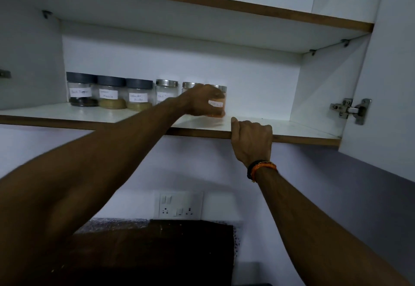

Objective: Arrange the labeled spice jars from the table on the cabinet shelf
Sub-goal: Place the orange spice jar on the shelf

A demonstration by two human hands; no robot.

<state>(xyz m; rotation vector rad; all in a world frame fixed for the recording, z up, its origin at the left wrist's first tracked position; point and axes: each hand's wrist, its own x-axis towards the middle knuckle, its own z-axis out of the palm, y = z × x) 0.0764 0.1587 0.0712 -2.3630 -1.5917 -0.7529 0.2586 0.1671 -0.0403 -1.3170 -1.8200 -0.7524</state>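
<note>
Fingers of left hand [203, 99] wrapped round an orange-filled spice jar [217, 105], white label facing out, silver lid just showing above the knuckles. Jar blurred, at the right end of the row on the cabinet shelf [292, 128]; hard to say whether its base rests on the board or sits a little above it. Left forearm stretched up and across from the lower left.

Just left of that jar, half hidden behind the hand, another silver-lidded jar [188, 86]. Next along, a clear silver-lidded jar [166, 91] with a white label. Then three dark-lidded jars, side by side and close together: pale powder jar [139, 93], tan powder jar [111, 92], and at the far left a jar of dark grains [82, 89]. All upright, labels forward, writing too blurred to read with confidence.

Right hand [251, 140] hooked over the front edge of the same shelf, fingers curled onto the top surface, thumb up at the left, near the held jar but apart from it. Orange and dark wristband [261, 168] on that wrist.

Upper shelf [224, 2] above. Open cabinet door with metal hinge [350, 109] at right. Wall socket plate [178, 206] below, dark board [157, 252] under it.
</note>
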